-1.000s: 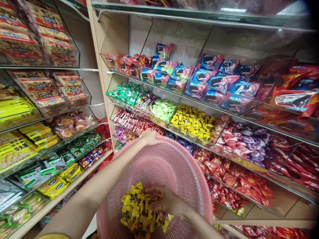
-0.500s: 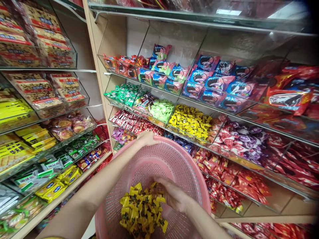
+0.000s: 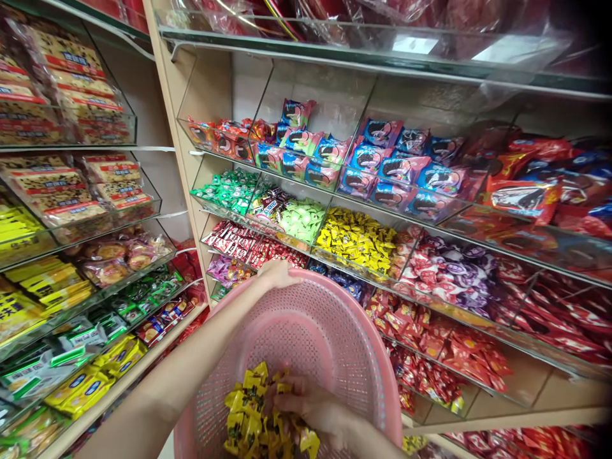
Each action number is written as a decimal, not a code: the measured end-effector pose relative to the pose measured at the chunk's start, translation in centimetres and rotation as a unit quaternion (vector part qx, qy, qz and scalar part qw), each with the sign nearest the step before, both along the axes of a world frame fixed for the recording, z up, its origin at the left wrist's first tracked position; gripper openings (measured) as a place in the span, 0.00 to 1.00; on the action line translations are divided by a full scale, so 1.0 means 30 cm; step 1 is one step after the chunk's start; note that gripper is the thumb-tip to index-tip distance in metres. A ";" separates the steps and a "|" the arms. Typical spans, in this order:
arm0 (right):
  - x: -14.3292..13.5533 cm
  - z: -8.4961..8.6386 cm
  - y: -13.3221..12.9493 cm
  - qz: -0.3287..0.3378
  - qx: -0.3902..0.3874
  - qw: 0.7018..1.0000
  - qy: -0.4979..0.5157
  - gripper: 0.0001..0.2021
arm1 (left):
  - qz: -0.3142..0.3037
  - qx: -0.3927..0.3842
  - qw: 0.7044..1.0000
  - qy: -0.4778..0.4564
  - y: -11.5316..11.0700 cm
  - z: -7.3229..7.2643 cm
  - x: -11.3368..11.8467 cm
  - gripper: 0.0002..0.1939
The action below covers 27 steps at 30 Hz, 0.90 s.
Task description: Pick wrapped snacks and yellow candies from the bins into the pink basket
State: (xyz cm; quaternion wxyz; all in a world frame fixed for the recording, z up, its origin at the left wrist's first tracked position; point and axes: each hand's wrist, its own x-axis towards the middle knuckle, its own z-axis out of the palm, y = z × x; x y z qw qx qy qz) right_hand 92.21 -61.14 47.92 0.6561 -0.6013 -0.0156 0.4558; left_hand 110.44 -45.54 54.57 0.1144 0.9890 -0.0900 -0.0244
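A pink plastic basket (image 3: 344, 325) with a perforated wall is tilted toward me in front of the shelves. My left hand (image 3: 277, 274) is closed over its far rim. Inside, a heap of yellow-wrapped candies (image 3: 243, 414) lies low on the left side. My right hand (image 3: 310, 405) is down in the basket at the right of the heap, its fingers curled among the candies. Motion blurs those fingers somewhat, and the candies beneath them are hidden.
Clear-walled bins line the shelves ahead: yellow-wrapped candies (image 3: 356, 239), green-wrapped candies (image 3: 227, 191), purple and red candies (image 3: 449, 271) and blue cookie packs (image 3: 401, 166). At left stand packaged wafer-like snacks (image 3: 71, 185). A glass shelf edge (image 3: 358, 64) runs overhead.
My right hand has moved left and down into the candies, its fingers now curled among them. The view has shifted slightly, so the shelves sit lower. My left hand still grips the rim.
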 end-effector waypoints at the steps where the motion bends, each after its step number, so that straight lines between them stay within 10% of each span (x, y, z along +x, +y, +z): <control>1: -0.001 -0.003 0.001 0.010 -0.009 1.000 -0.009 0.19 | -0.002 0.000 1.000 0.000 -0.001 0.001 0.001 0.33; 12: 0.008 0.069 0.000 0.042 -0.042 0.997 -0.050 0.35 | -0.008 0.006 1.000 -0.001 -0.006 -0.007 0.027 0.33; 18: 0.059 0.143 -0.002 -0.101 0.054 0.993 -0.023 0.25 | 0.004 0.008 1.000 -0.005 -0.003 -0.010 0.031 0.34; 27: 0.034 0.034 0.032 -0.115 0.109 0.987 -0.007 0.28 | -0.001 0.002 1.000 -0.004 -0.003 -0.032 0.052 0.37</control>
